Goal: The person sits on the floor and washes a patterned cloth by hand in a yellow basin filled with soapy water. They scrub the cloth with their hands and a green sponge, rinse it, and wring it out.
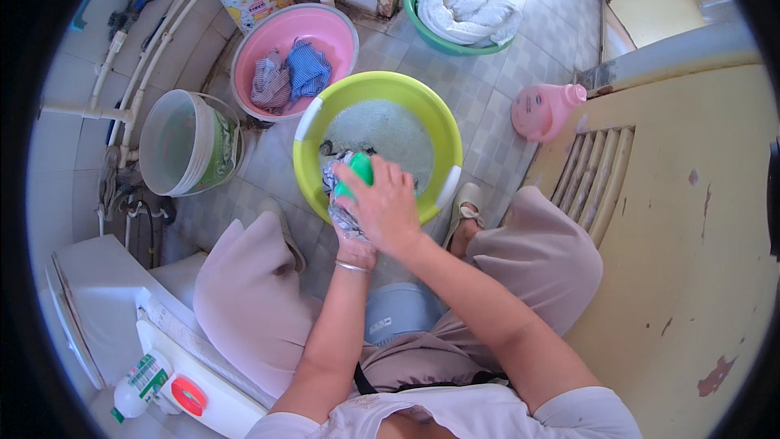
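Observation:
In front of me a lime-green plastic basin (450, 134) with white handles stands on the floor, holding cloudy, sudsy water (384, 125). Over its near side, my left hand (354, 250), with a silver bangle at the wrist, supports a wet grey-and-white patterned cloth (344, 221). My right hand (390, 204) grips a bright green block (359, 169) against that cloth; whether it is soap or a brush I cannot tell. Cloth and right hand cover most of the left fingers. Dark bits of fabric (327, 147) show at the water's left side.
A pink basin (335, 27) holds striped clothes; a green basin (426, 42) holds white fabric. A white bucket (183, 146) stands left, near wall pipes (143, 82). A pink detergent jug (539, 113) stands by the yellow door (658, 292). A blue-grey stool (402, 311) is beneath me.

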Available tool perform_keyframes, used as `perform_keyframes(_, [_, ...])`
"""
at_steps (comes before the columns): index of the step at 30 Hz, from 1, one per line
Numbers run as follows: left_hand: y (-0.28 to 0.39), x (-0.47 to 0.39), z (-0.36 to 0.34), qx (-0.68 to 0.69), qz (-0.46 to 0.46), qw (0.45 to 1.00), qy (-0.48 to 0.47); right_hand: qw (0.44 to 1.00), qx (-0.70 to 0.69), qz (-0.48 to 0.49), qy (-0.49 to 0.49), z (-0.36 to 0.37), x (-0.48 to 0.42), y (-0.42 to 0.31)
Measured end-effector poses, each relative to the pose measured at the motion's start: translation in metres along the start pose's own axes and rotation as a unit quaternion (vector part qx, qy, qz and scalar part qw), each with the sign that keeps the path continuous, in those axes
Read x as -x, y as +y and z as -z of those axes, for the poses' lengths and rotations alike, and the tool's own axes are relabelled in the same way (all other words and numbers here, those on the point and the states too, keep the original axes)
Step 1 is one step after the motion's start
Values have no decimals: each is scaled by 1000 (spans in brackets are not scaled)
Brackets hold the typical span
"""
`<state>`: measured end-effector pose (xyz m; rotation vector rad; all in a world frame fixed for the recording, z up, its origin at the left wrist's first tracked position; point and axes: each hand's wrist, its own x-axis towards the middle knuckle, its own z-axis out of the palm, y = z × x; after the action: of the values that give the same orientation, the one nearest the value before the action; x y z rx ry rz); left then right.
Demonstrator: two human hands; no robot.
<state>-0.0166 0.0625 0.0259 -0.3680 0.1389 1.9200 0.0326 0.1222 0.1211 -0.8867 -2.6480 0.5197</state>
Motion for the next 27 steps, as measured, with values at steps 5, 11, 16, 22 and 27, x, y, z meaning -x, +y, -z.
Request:
perform_keyframes(5, [-4, 6, -4, 19, -5, 1000, 2, 998, -10, -1, -59, 2, 9, -3])
perform_keyframes(11, [-10, 8, 7, 89, 33, 993, -74, 998, 0, 31, -58, 1, -3, -3])
perform_keyframes(16, [-5, 6, -8, -37, -21, 991, 129, 980, -75, -149, -112, -13, -32, 32])
perform_keyframes(22, [16, 17, 3, -215, 154, 950, 168, 902, -373, -137, -170, 21, -64, 81])
perform_keyframes(27, [16, 18, 13, -325, 182, 924, 86, 908, -89, 129, -389, -20, -66, 63])
